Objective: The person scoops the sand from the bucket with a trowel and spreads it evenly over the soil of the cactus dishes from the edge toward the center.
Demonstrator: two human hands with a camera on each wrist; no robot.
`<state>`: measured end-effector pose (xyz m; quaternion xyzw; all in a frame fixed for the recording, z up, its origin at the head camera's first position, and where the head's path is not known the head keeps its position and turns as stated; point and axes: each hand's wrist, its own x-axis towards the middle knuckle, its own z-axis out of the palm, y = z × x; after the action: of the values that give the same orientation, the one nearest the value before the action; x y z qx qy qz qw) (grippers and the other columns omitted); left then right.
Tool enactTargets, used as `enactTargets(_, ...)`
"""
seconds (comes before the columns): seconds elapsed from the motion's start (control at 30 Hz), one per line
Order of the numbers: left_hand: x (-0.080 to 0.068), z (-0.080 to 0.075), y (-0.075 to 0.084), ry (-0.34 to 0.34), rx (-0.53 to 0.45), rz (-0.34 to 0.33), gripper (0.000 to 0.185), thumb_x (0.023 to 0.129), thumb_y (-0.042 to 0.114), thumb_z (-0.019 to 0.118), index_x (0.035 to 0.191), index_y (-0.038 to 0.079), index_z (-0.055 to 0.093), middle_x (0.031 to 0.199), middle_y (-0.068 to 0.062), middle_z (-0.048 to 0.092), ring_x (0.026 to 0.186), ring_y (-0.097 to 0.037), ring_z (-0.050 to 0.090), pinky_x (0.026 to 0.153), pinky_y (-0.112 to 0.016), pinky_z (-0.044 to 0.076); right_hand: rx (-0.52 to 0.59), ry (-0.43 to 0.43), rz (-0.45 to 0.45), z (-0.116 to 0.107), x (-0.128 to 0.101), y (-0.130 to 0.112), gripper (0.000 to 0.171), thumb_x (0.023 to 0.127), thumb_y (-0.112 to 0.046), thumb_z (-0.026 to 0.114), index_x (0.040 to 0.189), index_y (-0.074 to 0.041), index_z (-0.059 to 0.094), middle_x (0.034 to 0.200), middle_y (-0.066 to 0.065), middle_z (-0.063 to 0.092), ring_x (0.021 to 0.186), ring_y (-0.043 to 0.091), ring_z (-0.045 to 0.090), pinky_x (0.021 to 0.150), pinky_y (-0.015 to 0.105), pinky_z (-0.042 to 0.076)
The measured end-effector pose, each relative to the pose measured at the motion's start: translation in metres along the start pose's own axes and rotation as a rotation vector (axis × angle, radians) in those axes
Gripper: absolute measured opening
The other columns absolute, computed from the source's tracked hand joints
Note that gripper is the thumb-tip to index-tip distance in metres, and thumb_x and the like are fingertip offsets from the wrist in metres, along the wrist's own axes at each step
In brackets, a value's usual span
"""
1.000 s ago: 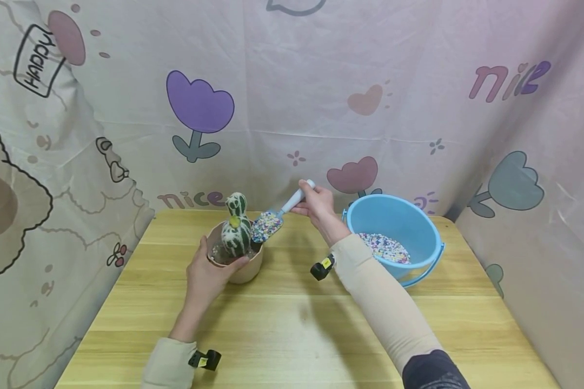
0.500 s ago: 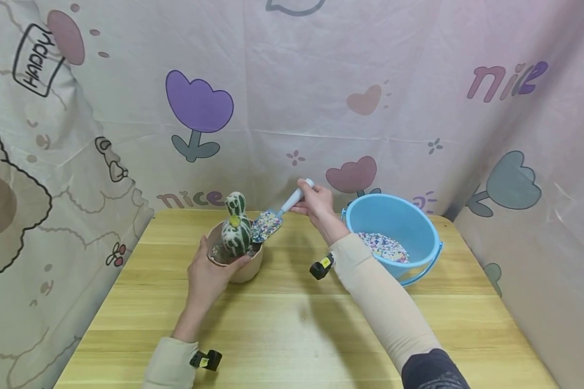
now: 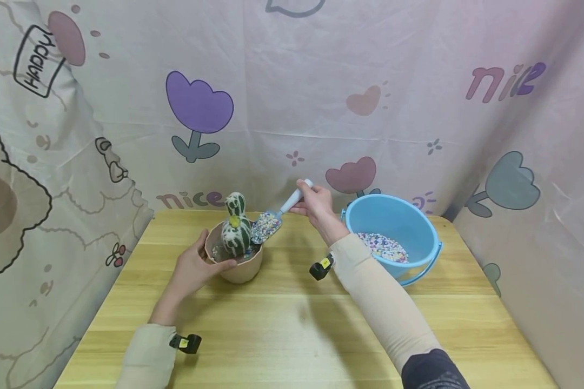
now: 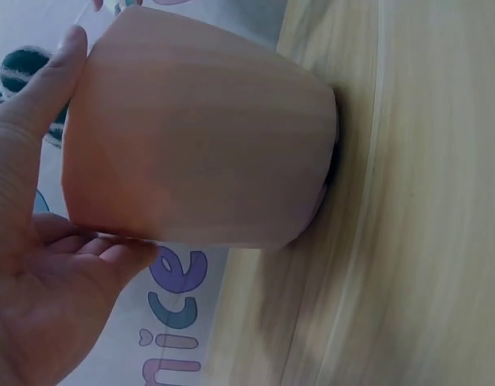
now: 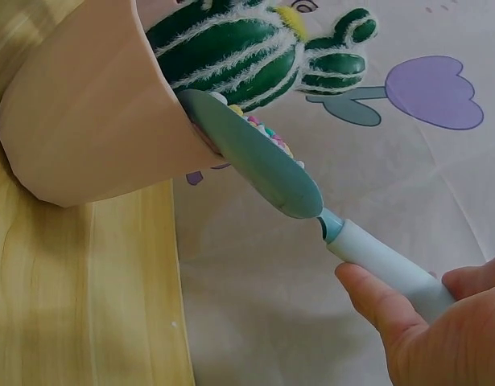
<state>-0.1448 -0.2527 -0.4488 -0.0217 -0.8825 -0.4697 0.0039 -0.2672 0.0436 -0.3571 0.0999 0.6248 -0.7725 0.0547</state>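
A beige flowerpot [image 3: 243, 272] stands on the table at left centre, holding an artificial cactus [image 3: 236, 240] with white fuzzy stripes and a yellow flower. My left hand [image 3: 192, 270] grips the pot's left side, thumb along the near rim and fingers against the far side. The handle of a small trowel [image 5: 263, 165] is held by my right hand [image 3: 319, 208]. Multicoloured beads [image 3: 265, 227] fill its blade, whose tip lies over the pot's right rim beside the cactus. A few coloured beads show inside the pot at the cactus's base.
A light blue bucket [image 3: 386, 213] with more beads [image 3: 384, 247] in it stands right of my right forearm, its handle hanging down at the front right. The wooden table [image 3: 282, 335] ends at a printed cloth backdrop [image 3: 282, 97] behind and at both sides.
My left hand has slid left and slightly down along the pot, with its thumb shifting left on the rim. The right hand and loaded trowel stay almost still; some beads now show in the pot.
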Motion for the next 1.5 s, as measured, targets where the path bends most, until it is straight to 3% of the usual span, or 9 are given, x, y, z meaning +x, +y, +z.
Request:
enactTargets(0.17, -0.001, 0.003, 0.0, 0.008, -0.027, -0.006, 0.125, 0.083, 0.049, 0.089, 0.167, -0.002, 0.011, 0.166, -0.032, 0.033, 0.152, -0.044, 0.041, 0.121, -0.05, 0.043, 0.003, 0.005, -0.009, 0.0, 0.0, 0.0, 0.047, 0.106, -0.029, 0.065, 0.135, 0.007, 0.058, 0.103, 0.029, 0.07, 0.089, 0.037, 0.08, 0.08, 0.039, 0.068)
enactTargets(0.33, -0.003, 0.007, 0.002, 0.042, -0.04, -0.019, 0.125, 0.082, 0.051, 0.089, 0.167, 0.001, 0.013, 0.166, -0.03, 0.035, 0.151, -0.042, 0.043, 0.12, -0.049, 0.045, 0.001, 0.009, -0.015, -0.001, -0.002, -0.001, 0.048, 0.106, -0.029, 0.065, 0.137, 0.006, 0.058, 0.098, 0.024, 0.068, 0.079, 0.03, 0.078, 0.079, 0.039, 0.068)
enactTargets(0.43, -0.004, 0.01, 0.004, 0.061, -0.038, -0.035, 0.127, 0.081, 0.053, 0.089, 0.167, 0.0, 0.014, 0.166, -0.03, 0.034, 0.151, -0.044, 0.043, 0.121, -0.051, 0.044, -0.005, 0.007, -0.011, 0.0, -0.002, -0.001, 0.048, 0.106, -0.03, 0.065, 0.138, 0.006, 0.058, 0.104, 0.028, 0.069, 0.083, 0.033, 0.079, 0.08, 0.039, 0.068)
enactTargets(0.67, -0.008, 0.018, 0.01, 0.118, -0.026, -0.07, 0.129, 0.079, 0.057, 0.089, 0.168, 0.002, 0.014, 0.167, -0.029, 0.032, 0.152, -0.045, 0.041, 0.123, -0.053, 0.042, 0.003, 0.001, -0.007, 0.001, 0.0, 0.0, 0.052, 0.106, -0.029, 0.065, 0.144, 0.006, 0.055, 0.126, 0.04, 0.065, 0.111, 0.049, 0.072, 0.083, 0.041, 0.068)
enactTargets(0.97, -0.01, 0.032, 0.015, 0.206, -0.001, -0.084, 0.13, 0.077, 0.059, 0.09, 0.167, 0.002, 0.017, 0.167, -0.029, 0.031, 0.154, -0.047, 0.037, 0.126, -0.059, 0.037, -0.009, 0.011, -0.017, 0.0, -0.001, 0.0, 0.048, 0.105, -0.029, 0.066, 0.139, 0.005, 0.059, 0.113, 0.034, 0.069, 0.093, 0.039, 0.079, 0.08, 0.04, 0.069)
enactTargets(1.17, -0.01, 0.038, 0.018, 0.247, 0.007, -0.076, 0.132, 0.076, 0.06, 0.09, 0.166, -0.002, 0.017, 0.167, -0.032, 0.03, 0.154, -0.049, 0.035, 0.126, -0.061, 0.035, 0.007, 0.005, -0.022, 0.0, -0.001, 0.0, 0.048, 0.105, -0.029, 0.067, 0.14, 0.004, 0.06, 0.106, 0.029, 0.07, 0.103, 0.045, 0.077, 0.079, 0.04, 0.069)
enactTargets(1.3, -0.01, 0.033, 0.017, 0.208, 0.019, -0.082, 0.132, 0.077, 0.06, 0.089, 0.167, 0.0, 0.014, 0.17, -0.028, 0.025, 0.156, -0.047, 0.031, 0.128, -0.06, 0.033, 0.016, 0.003, -0.023, 0.001, -0.002, -0.001, 0.048, 0.105, -0.028, 0.067, 0.139, 0.004, 0.06, 0.103, 0.027, 0.069, 0.109, 0.049, 0.073, 0.076, 0.038, 0.069)
enactTargets(1.5, -0.005, 0.015, 0.01, 0.058, 0.015, -0.031, 0.134, 0.08, 0.056, 0.089, 0.169, 0.006, 0.002, 0.176, -0.02, 0.009, 0.159, -0.048, 0.022, 0.129, -0.063, 0.027, 0.031, 0.0, -0.026, 0.002, -0.002, -0.001, 0.047, 0.104, -0.026, 0.068, 0.138, 0.006, 0.06, 0.107, 0.03, 0.069, 0.11, 0.05, 0.072, 0.074, 0.037, 0.069)
